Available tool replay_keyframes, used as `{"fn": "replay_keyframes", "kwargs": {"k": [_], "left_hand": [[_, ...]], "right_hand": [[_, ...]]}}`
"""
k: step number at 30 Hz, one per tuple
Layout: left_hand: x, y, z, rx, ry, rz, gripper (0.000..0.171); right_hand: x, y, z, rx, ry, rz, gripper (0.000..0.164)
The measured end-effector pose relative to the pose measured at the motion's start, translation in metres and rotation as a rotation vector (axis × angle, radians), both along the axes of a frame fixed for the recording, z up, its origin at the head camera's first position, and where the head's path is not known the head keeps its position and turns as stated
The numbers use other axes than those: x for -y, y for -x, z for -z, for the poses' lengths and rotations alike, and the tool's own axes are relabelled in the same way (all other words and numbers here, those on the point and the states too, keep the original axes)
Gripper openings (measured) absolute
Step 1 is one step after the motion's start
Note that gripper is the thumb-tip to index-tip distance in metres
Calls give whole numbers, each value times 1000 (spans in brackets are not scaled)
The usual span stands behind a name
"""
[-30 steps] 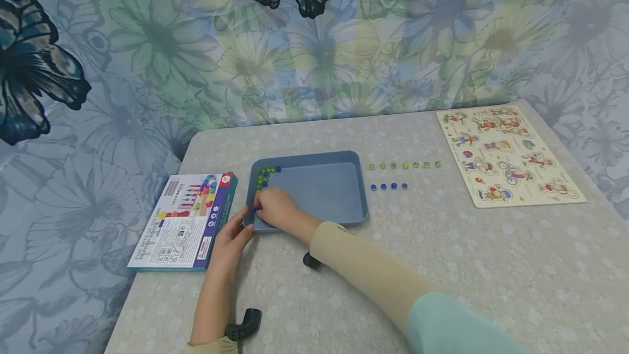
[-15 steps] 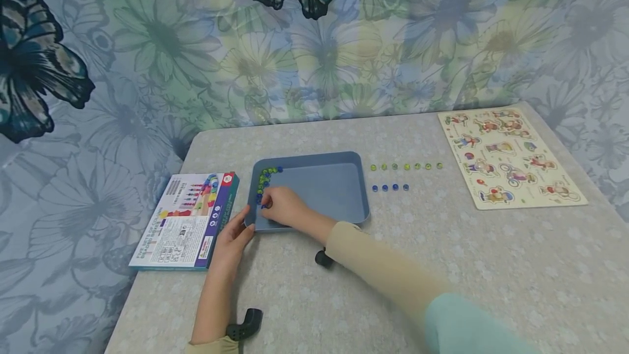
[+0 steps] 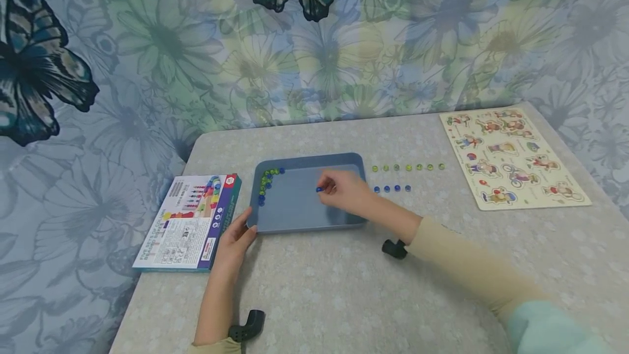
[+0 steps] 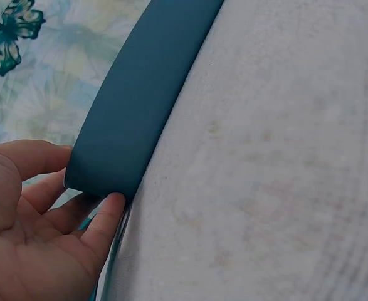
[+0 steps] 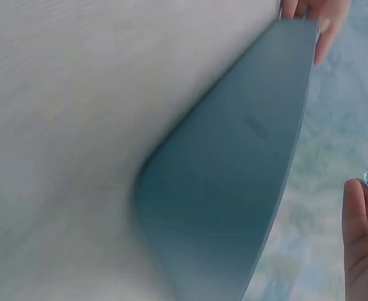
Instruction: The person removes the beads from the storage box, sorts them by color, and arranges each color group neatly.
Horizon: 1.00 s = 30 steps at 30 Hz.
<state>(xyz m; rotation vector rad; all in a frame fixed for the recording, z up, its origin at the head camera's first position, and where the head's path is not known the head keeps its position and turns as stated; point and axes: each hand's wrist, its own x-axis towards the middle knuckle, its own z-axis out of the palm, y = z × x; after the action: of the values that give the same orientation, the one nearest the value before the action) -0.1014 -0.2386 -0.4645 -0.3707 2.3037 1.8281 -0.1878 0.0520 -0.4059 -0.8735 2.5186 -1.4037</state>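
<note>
We see a right hand (image 3: 344,193) pinching one blue bead (image 3: 320,189) over a blue-gray tray (image 3: 300,195).
Its thumb and fingers are closed on the bead and hide part of it, and the right wrist view cuts that hand off at the edge. The left hand (image 3: 235,242) grips the tray's near left corner between thumb and fingers. Both wrist views show us just the tray's outside wall, so only from the head can we see inside: green and blue beads (image 3: 262,199) bunched along the left side, too small to count well. On the counter (image 3: 319,288), right of the tray, sit a green row (image 3: 409,167) and a blue row (image 3: 397,188) of beads. We can't read the box's (image 3: 189,223) tiny print.
</note>
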Motion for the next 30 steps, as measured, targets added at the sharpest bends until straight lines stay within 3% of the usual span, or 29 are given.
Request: {"fn": "replay_keyframes", "kwargs": {"k": [7,11,14,20,30], "left_hand": [[-2,-1,2,2,2,-4,51],[0,-1,2,-5,2,-5,51],[0,-1,2,-5,8,-1,52],[1,0,0,-7,6,4,52],[1,-1,0,7,13,8,51]], "right_hand": [[-98,0,3,-60,-96,212,10],[-150,6,16,-76,-181,324,9],[-177,9,27,-43,-239,358,9],[-197,15,41,41,-327,341,11],[-198,24,49,52,-420,289,11]]}}
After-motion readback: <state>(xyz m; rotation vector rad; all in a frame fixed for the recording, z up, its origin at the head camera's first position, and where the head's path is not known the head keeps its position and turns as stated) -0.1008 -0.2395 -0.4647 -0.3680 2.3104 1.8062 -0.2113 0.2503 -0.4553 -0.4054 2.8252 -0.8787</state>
